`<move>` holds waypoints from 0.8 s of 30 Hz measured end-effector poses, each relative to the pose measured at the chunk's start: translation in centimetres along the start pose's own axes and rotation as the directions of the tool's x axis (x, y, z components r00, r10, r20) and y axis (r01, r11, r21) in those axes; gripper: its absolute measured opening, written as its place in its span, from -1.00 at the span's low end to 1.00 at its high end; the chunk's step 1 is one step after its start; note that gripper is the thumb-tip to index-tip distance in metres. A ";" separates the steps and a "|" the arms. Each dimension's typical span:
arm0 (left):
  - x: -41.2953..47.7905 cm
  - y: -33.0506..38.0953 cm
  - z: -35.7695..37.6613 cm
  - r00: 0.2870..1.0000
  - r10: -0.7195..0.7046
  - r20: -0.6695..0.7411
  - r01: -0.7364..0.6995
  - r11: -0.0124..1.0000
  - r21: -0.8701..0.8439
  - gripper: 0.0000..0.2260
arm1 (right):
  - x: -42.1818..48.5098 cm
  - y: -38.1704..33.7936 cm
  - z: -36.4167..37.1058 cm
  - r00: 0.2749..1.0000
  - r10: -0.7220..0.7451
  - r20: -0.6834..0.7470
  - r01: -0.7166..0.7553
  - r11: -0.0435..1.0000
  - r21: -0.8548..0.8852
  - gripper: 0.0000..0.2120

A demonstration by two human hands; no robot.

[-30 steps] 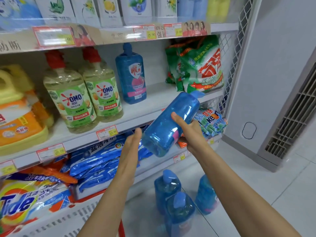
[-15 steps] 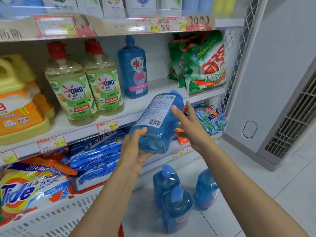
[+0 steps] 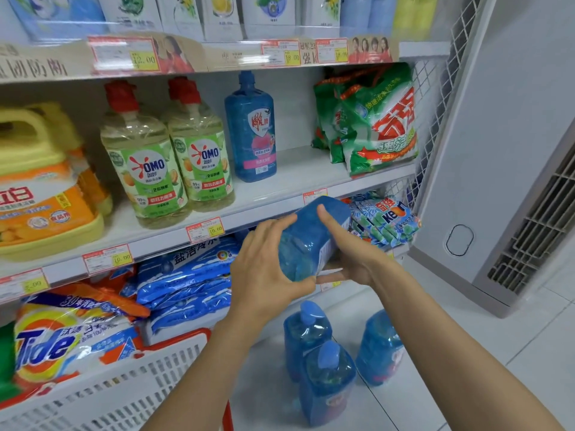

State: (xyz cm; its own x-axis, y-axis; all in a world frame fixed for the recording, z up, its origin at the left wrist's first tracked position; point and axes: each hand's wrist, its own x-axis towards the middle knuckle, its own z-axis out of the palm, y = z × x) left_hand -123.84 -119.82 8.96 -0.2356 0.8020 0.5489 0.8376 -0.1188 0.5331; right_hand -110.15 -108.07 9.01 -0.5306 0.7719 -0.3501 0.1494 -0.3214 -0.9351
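blue bottle (image 3: 306, 244) tilted before shelf (image 3: 298, 172), three floor bottles (image 3: 326, 377) below.

The held bottle (image 3: 311, 241) looks like glossy translucent blue plastic; the basket (image 3: 130, 377) seems matt perforated plastic.

Five blue bottles (image 3: 308, 244) and two hands before stocked shop shelves.

One held bottle (image 3: 303, 256) lies between the left hand (image 3: 264, 269) and the right hand (image 3: 351, 259); one shelf bottle (image 3: 251, 129) stands on the middle shelf (image 3: 298, 172); three floor bottles (image 3: 326, 384) cluster on the floor (image 3: 466, 337). Two OMO bottles (image 3: 146, 163) with red caps stand in the front row. Two yellow jugs (image 3: 40, 188), one behind the other. At least two green powder bags (image 3: 379, 126). One Tide bag (image 3: 62, 340). One white basket (image 3: 124, 387). Blue pouches (image 3: 186, 275) overlap too much to count. Four price tags (image 3: 107, 259) on the middle shelf's edge, three on the shelf above.
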 end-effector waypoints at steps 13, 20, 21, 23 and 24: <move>0.2 -1.5 -0.4 0.572 -0.402 0.715 0.785 0.016 -0.619 -0.23 | 0.5 0.7 0.0 0.928 -0.364 -0.080 0.372 0.913 0.169 -0.31; 0.1 -0.5 1.2 0.632 -0.463 0.621 0.586 -0.238 -0.775 -0.34 | -0.6 0.6 0.7 0.880 -0.466 -0.092 0.472 0.880 0.056 -0.36; 0.1 -0.4 1.2 0.638 -0.480 0.602 0.576 -0.220 -0.787 -0.34 | -0.7 0.4 0.8 0.865 -0.490 -0.107 0.496 0.868 0.032 -0.38; 0.2 -0.3 1.2 0.652 -0.521 0.551 0.550 -0.176 -0.816 -0.34 | -0.9 0.0 1.0 0.818 -0.561 -0.127 0.562 0.826 -0.025 -0.39; 0.2 -0.3 1.1 0.658 -0.549 0.515 0.533 -0.143 -0.834 -0.34 | -1.0 -0.2 1.1 0.783 -0.607 -0.133 0.603 0.794 -0.077 -0.34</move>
State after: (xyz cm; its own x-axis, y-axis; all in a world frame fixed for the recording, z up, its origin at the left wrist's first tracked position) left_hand -123.59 -118.97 8.23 -0.3614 0.8946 -0.2629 -0.6565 -0.0439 0.7531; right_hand -110.57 -109.42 9.58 -0.3952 0.8729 0.2863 -0.1372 0.2520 -0.9579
